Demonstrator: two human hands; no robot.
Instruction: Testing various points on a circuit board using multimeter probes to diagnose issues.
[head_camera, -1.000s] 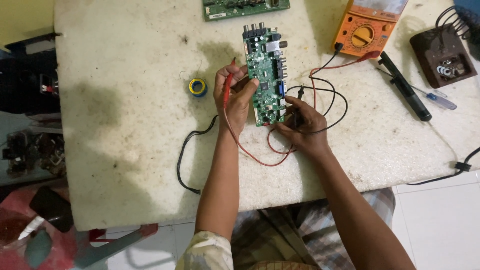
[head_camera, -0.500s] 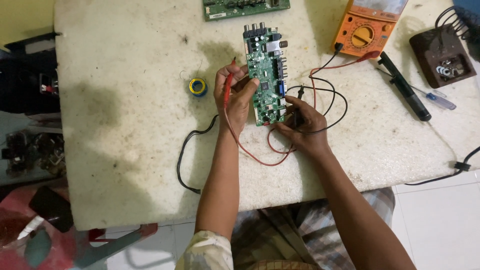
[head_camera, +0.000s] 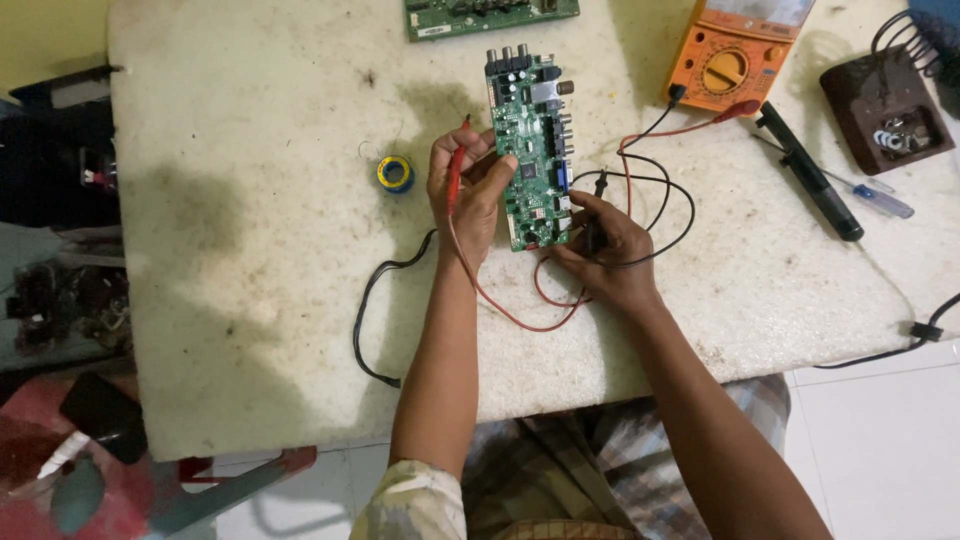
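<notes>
At a stained white worktable (head_camera: 250, 250), the left hand (head_camera: 465, 195) grips a red probe (head_camera: 455, 180) and the right hand (head_camera: 605, 250) a black probe (head_camera: 597, 215) against a light, rigid, seemingly fragile green circuit board (head_camera: 535, 150), probably best held by its edges.

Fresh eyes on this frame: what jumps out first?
The green circuit board at the middle of the pale worktable, with both hands on it: the left hand holds a red probe at its left edge, the right hand a black probe at its lower right. Next, the orange multimeter at the top right, its leads looping down to the hands.
</notes>
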